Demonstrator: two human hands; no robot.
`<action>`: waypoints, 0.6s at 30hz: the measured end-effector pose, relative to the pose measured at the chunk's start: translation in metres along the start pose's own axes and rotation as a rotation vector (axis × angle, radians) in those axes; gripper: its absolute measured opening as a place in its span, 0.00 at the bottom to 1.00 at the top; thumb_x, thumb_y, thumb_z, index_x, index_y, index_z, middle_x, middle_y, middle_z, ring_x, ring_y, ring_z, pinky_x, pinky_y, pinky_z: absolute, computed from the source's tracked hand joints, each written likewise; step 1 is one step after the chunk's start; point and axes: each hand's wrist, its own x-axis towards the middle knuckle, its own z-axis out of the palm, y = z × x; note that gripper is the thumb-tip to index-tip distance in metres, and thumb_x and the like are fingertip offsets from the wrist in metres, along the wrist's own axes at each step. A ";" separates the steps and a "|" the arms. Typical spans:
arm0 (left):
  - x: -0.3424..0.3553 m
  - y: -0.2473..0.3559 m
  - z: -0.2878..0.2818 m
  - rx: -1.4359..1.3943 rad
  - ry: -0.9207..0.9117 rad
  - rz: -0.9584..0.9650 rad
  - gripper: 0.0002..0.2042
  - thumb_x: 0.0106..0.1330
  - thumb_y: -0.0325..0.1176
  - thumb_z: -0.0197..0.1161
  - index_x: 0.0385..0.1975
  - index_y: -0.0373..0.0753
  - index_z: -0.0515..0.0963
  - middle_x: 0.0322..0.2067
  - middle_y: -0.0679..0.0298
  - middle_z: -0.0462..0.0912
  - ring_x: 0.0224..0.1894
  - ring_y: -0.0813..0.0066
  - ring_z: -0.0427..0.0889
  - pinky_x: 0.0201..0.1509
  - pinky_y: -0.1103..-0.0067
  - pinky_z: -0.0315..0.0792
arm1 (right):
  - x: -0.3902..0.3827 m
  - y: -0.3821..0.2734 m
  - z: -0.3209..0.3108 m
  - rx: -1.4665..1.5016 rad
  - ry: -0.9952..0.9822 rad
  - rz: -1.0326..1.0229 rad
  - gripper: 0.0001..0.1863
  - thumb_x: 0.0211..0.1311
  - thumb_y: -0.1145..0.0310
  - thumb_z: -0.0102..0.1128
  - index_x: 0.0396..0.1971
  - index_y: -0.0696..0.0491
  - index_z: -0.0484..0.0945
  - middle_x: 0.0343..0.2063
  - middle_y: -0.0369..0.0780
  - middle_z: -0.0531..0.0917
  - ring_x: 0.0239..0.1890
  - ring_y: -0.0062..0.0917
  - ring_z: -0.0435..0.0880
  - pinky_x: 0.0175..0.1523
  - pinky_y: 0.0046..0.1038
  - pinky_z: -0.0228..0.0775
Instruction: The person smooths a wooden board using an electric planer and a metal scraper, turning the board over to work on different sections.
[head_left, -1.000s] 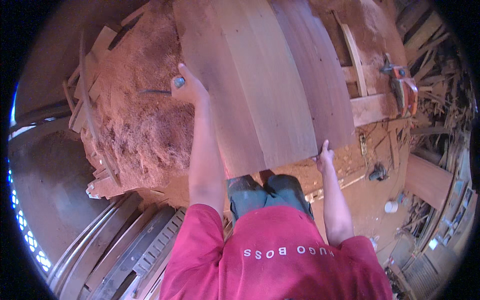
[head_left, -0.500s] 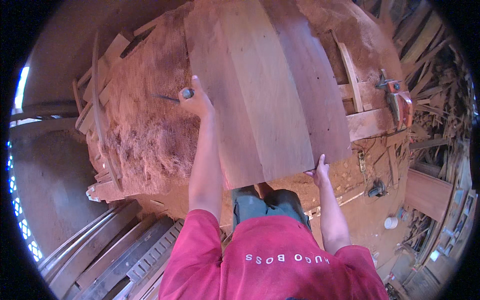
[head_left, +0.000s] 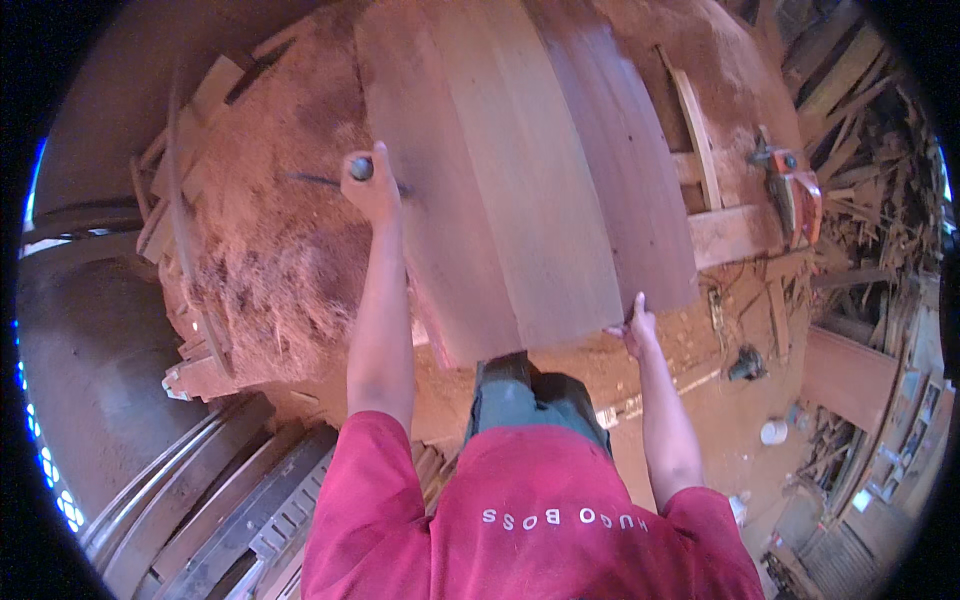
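Note:
A wide wooden panel (head_left: 540, 200) of several boards, with a paler strip along its middle, lies in front of me on a dusty work surface. At its left edge my left hand (head_left: 372, 190) is closed around an upright hand tool (head_left: 361, 168) with a round grey handle end. A thin dark bar sticks out on both sides below that fist; the rest of the tool is hidden. My right hand (head_left: 638, 328) is closed on the panel's near edge toward the right corner, thumb raised on top, the fingers partly hidden beneath.
Fibrous reddish shavings (head_left: 280, 280) heap left of the panel. To the right lie a wooden strip (head_left: 697, 130) and an orange-and-grey power tool (head_left: 800, 205). Scrap wood (head_left: 870, 150) piles up at far right. A white bucket (head_left: 773, 432) stands on the floor; long boards (head_left: 215, 480) lie lower left.
The whole view has shifted slightly, with the panel a little farther left and up in it. My left hand has turned a little, and the tool's dark bar now shows over the panel too.

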 end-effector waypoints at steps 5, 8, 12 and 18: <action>0.003 -0.003 0.017 0.184 0.311 -0.102 0.17 0.57 0.36 0.73 0.16 0.35 0.72 0.16 0.67 0.74 0.19 0.78 0.71 0.27 0.78 0.67 | -0.012 -0.017 -0.003 -0.113 -0.022 0.185 0.41 0.71 0.38 0.42 0.64 0.63 0.54 0.53 0.55 0.76 0.45 0.48 0.84 0.35 0.43 0.86; 0.010 -0.027 0.004 0.122 0.187 -0.053 0.14 0.59 0.28 0.68 0.15 0.35 0.71 0.17 0.69 0.74 0.20 0.80 0.70 0.25 0.80 0.67 | -0.021 -0.023 0.008 -0.169 0.059 0.197 0.44 0.69 0.35 0.41 0.63 0.64 0.57 0.50 0.55 0.78 0.44 0.50 0.85 0.37 0.45 0.86; 0.032 -0.044 -0.030 -0.112 -0.329 -0.139 0.12 0.58 0.26 0.68 0.15 0.37 0.72 0.17 0.69 0.75 0.20 0.81 0.71 0.26 0.80 0.68 | -0.016 -0.021 -0.003 -0.257 0.008 0.231 0.47 0.66 0.32 0.43 0.62 0.65 0.58 0.49 0.56 0.79 0.46 0.51 0.84 0.37 0.48 0.83; 0.009 -0.018 -0.005 0.073 -0.027 0.006 0.14 0.59 0.30 0.71 0.17 0.39 0.71 0.20 0.68 0.77 0.23 0.80 0.73 0.28 0.78 0.70 | -0.025 -0.027 -0.022 -0.545 0.144 0.203 0.45 0.64 0.34 0.50 0.62 0.62 0.62 0.46 0.54 0.82 0.46 0.49 0.84 0.42 0.52 0.79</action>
